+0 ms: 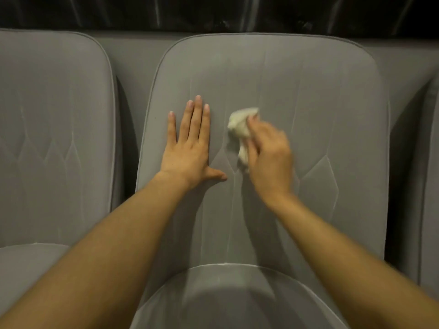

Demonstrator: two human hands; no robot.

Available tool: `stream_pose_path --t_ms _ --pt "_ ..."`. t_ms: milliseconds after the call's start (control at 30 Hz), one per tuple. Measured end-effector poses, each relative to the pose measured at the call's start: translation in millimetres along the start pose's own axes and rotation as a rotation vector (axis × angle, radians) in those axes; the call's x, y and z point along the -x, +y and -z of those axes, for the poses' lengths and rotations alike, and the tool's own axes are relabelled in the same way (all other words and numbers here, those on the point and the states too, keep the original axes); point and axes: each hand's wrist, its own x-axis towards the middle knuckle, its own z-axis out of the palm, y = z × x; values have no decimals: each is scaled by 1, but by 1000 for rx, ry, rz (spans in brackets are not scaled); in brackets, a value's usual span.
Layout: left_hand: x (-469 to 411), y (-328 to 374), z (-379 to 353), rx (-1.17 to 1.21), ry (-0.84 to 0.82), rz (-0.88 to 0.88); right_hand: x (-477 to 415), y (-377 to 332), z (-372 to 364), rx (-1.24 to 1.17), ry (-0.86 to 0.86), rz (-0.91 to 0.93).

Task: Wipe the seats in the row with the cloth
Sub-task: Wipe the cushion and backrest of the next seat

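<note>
The cloth, a small pale crumpled wad, was pressed against the backrest of the middle seat, about mid-height and just right of the centre seam. The right grip had its fingers curled round it, and that grip showed blurred. The left grip lay flat on the same backrest just beside the cloth, fingers straight and close together, thumb spread, holding nothing; it looked like a brace.

The step in hand appeared to be wiping the middle seat's backrest, though the fabric gave no sign of how much was already covered. The next move likely called for strokes out to the upper corners and the right edge, then down onto the seat cushion, with the flat palm shifted out of the way. The left seat and the sliver of right seat would want the same.
</note>
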Motion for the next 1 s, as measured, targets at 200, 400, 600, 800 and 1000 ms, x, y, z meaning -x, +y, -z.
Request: stream_pose_path --t_ms 200,400,600,800,1000 --pt "-41 26 10 75 61 -52 -72 17 -8 184 69 -51" --pt "-43 24 3 13 49 -55 14 14 -23 75 23 -28" --pt "-45 24 6 2 -44 -35 -52 5 -2 17 168 6" --pt "-44 24 8 1 -60 -34 -146 10 -2 261 26 -62" --pt "-41 25 10 8 -67 -41 -59 14 -17 162 10 62"
